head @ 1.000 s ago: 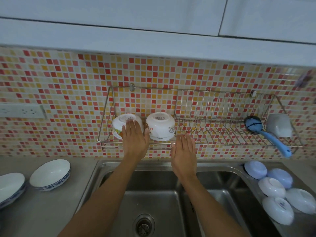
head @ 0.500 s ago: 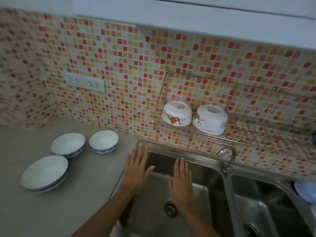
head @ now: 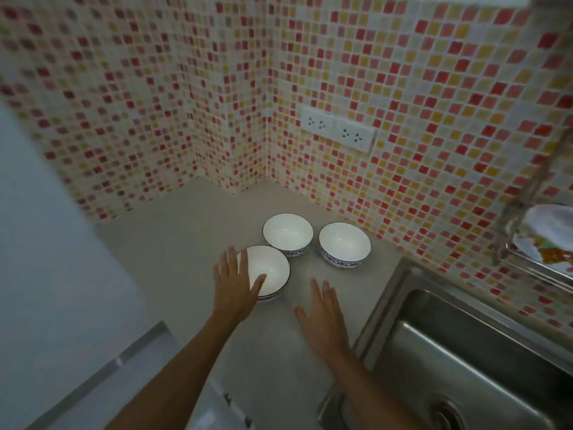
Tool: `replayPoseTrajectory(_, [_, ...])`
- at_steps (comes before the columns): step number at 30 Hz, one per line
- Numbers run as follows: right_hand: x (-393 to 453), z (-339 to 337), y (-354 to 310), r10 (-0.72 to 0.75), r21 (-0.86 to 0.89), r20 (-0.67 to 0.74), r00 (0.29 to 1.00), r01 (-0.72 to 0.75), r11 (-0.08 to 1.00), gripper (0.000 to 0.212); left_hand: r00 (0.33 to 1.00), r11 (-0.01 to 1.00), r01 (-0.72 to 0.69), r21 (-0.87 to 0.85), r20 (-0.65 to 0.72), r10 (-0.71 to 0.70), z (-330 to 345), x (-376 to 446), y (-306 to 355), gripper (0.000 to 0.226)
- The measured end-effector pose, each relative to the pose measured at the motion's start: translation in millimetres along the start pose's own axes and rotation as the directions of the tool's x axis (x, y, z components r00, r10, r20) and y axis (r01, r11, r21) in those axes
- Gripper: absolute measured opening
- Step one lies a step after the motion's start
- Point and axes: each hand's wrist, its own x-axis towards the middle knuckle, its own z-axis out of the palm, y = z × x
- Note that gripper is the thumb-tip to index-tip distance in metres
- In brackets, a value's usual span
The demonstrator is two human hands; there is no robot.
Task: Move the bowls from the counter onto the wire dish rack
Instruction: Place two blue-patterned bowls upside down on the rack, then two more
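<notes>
Single head cam, worn high, aimed fwd/down at counter (head: 186, 243) corner; sink (head: 465, 352) cut off at 4 o'clock.

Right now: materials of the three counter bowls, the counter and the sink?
Bowls: likely glazed ceramic; glossy white inside, dark rim line, blue pattern outside. Counter: matte pale grey, stone or laminate, cannot tell. Sink: brushed stainless steel by its grey metallic sheen.
</notes>
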Motion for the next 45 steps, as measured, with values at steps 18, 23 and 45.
replayPoseTrajectory(18, [62,54,-66,0.384,0.492,0.208,0.9,-0.435,0.754,0.043,0.852,0.557,0.517,-0.65,0.458,-0.255,23,40,-48,0.053])
replayPoseTrajectory(23, [75,82,-42,0.387,0.526,0.234,0.892,-0.45,0.721,0.055,0.862,0.538,0.499,-0.68,0.45,-0.232,25,38,-47,0.069])
replayPoseTrajectory(45, [-55,-8,75,0.508,0.772,0.122,0.853,-0.403,0.491,0.032,0.881,0.576,0.372,-0.728,0.473,0.029,46,-61,111,0.071])
